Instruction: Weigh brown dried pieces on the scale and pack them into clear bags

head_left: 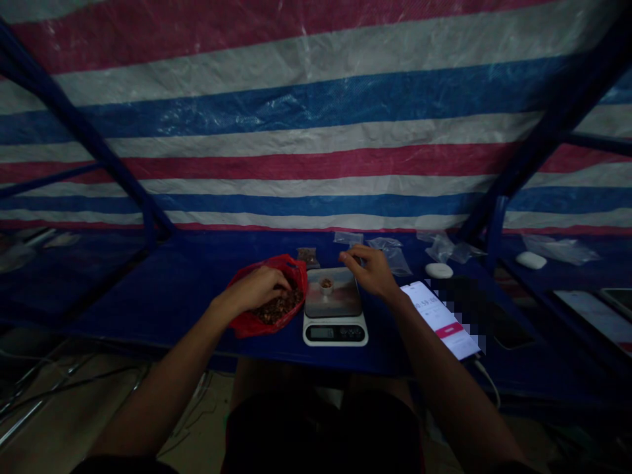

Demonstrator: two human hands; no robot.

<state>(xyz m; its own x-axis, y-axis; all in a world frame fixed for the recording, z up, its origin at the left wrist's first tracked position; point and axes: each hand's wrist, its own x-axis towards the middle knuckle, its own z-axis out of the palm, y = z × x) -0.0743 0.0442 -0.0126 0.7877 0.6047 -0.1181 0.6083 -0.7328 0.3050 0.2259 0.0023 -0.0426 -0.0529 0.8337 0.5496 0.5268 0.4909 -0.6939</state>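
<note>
My left hand (264, 288) reaches into a red plastic bag (241, 322). Its bent fingers touch a heap of small brown pieces (276, 308), and the fingertips are partly hidden. To the right of the bag stands a white kitchen scale (309, 334) with a dark, shiny weighing plate. On that plate sits a small round cup (326, 287) with some brown pieces in it. Over the plate's far right corner hovers my right hand (370, 266), thumb and fingers drawn together; anything held there is too small to make out.
A small filled clear bag (307, 257) lies behind the scale. Several clear plastic bags (390, 253) are at the back right. Right of the scale lie a lit phone (439, 319) with a cable and a white rounded case (439, 270). Blue frame posts (123, 178) flank the blue table (162, 296).
</note>
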